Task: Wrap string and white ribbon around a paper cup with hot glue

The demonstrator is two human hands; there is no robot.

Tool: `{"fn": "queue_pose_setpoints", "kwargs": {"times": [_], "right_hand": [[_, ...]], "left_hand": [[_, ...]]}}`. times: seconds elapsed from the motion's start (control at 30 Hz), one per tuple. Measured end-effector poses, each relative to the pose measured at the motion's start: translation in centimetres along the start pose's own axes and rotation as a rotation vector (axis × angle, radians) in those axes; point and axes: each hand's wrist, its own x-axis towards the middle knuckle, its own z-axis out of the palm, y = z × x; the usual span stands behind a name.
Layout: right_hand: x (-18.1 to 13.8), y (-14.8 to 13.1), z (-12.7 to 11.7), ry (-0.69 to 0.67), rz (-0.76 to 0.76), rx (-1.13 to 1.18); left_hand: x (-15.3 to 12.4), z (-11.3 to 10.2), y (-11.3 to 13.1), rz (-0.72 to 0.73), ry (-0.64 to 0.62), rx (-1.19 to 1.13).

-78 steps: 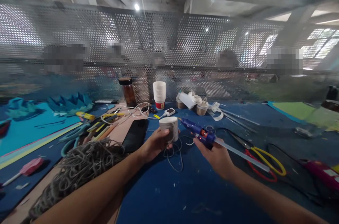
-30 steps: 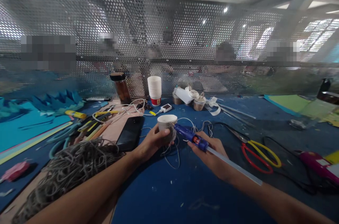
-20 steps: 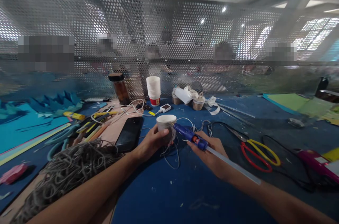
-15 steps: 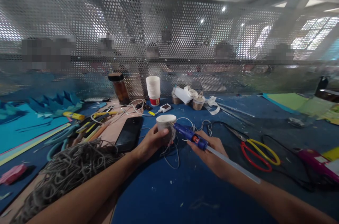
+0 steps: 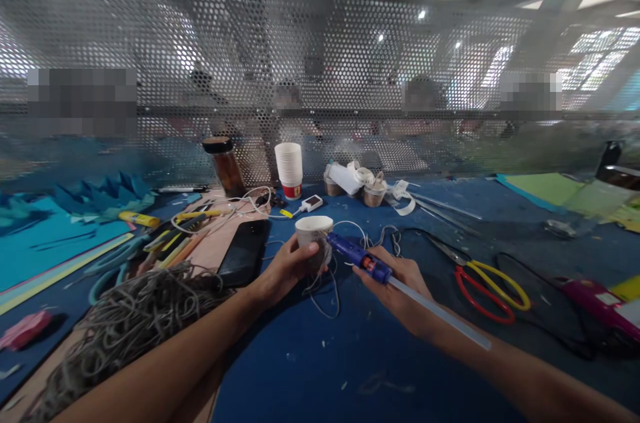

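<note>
Blue worktop [image 5: 280,356]; string heap [image 5: 150,303] toward its near left corner. Glue gun [image 5: 353,251] above worktop's middle, my right grip [image 5: 400,280] wrapped around it. Cup [image 5: 311,232] just beside, upright, well in from near edge, my left grip [image 5: 293,263] pinching its wall. Just changed: gun's nozzle, apart from cup earlier, now at cup's right side, so both hands meet at one spot; contact unclear. Against half a second ago: hardly any shift.

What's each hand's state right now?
Left hand: closed, holding the cup.
Right hand: closed, holding the glue gun, tip at the cup's side.
</note>
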Motion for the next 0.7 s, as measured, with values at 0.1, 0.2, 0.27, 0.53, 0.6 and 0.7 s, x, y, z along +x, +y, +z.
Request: {"fn": "queue_pose_setpoints", "kwargs": {"times": [0.1,0.2,0.27,0.53,0.6,0.7], "right_hand": [[0.08,-0.18,-0.1,-0.001,0.01,-0.009],[0.17,-0.38,-0.18,0.001,0.03,-0.018],[0.2,-0.45,-0.2,0.009,0.036,-0.027],[0.21,-0.29,-0.16,0.018,0.027,-0.042],[0.18,-0.25,-0.2,0.023,0.028,-0.043],[0.13,-0.19,-0.28,0.021,0.016,-0.042]], "left_hand": [[0.1,-0.14,-0.11,0.004,-0.009,0.007],[0.16,-0.28,-0.2,0.01,-0.015,0.012],[0.15,-0.31,-0.2,0.015,-0.015,0.011],[0.1,-0.11,-0.05,0.014,-0.012,-0.018],[0.12,-0.13,-0.05,0.011,-0.014,-0.02],[0.08,-0.07,0.04,0.01,-0.019,-0.026]]}}
